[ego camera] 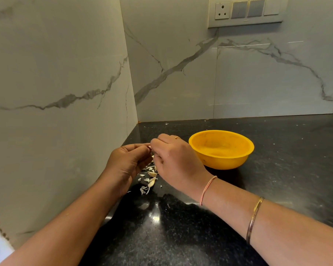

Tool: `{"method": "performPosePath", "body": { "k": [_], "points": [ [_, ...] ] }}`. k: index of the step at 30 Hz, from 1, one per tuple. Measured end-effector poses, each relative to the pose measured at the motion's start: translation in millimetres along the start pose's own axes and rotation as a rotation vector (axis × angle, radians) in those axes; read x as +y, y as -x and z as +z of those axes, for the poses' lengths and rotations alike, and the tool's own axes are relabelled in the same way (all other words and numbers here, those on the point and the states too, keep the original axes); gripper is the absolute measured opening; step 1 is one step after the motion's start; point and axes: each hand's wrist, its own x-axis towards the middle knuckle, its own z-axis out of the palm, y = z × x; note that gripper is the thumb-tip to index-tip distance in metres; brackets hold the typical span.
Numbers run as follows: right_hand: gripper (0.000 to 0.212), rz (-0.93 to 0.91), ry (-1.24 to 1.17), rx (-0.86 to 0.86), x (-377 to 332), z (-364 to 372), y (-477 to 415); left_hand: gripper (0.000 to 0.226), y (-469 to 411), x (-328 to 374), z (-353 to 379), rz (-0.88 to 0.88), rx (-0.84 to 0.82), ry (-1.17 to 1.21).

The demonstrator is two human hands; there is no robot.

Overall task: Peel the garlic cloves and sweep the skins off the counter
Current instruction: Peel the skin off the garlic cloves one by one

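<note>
Peeling looks about mid-way, judging by what's on show. A garlic clove is pinched between the curled fingertips of the left hand and the right hand, which are brought together just above the counter. Only a sliver of pale is seen, so how much skin is left on it can't be told. Right underneath, a loose scatter of skins is spread on the black stone, with a few chunkier pale bits mixed in. Those may be cloves, but whether peeled or not can't be said. Just beside the right hand a yellow bowl is parked, and nothing can be made out inside it. So some peeling is judged done, the sweep isn't started yet, and stray flecks are dotted near the back wall too
</note>
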Motion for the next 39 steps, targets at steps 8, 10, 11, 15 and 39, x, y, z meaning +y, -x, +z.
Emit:
{"method": "performPosePath", "body": {
  "k": [8, 10, 11, 15, 39],
  "points": [
    [0.009, 0.184, -0.214, 0.008, 5.9, 1.6, -0.7, 0.012, -1.0, 0.4, -0.3, -0.001, -0.005, 0.011],
    [0.010, 0.210, -0.239, 0.014, 5.4, 1.8, -0.7, 0.008, -0.8, 0.5, -0.4, -0.002, -0.014, 0.019],
    [0.011, 0.219, -0.248, 0.017, 5.2, 2.1, -0.6, 0.007, -0.9, 0.4, -0.3, -0.001, -0.012, 0.019],
    [0.008, 0.218, -0.243, 0.047, 6.4, 3.9, -0.8, 0.007, -1.2, 0.6, 0.7, -0.003, 0.010, 0.007],
    [0.013, 0.184, -0.220, 0.017, 4.7, 1.1, 0.8, 0.011, -0.7, -1.0, 0.4, -0.025, -0.006, 0.018]
  ]
}}
